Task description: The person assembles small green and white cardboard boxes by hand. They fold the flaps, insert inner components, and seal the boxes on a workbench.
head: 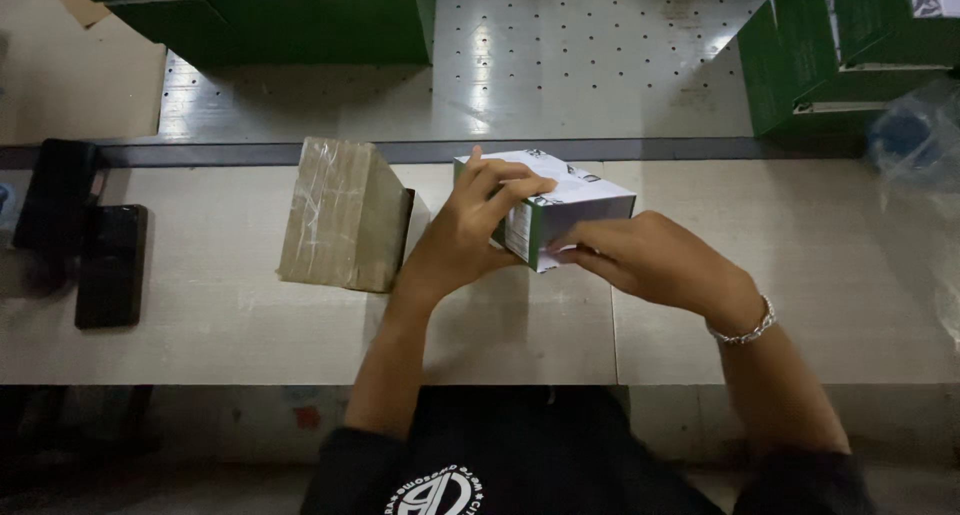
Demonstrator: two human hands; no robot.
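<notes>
white-and-green carton (560, 200) is being closed: i'm gripping its top with my left hand (470, 230), right hand (640, 260) pinching the end flap; tucking it needs steadying.

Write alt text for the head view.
Both hands hold a small white and green box on a pale table: left hand on top, right hand at its near end. A brown taped package sits left of it.
</notes>
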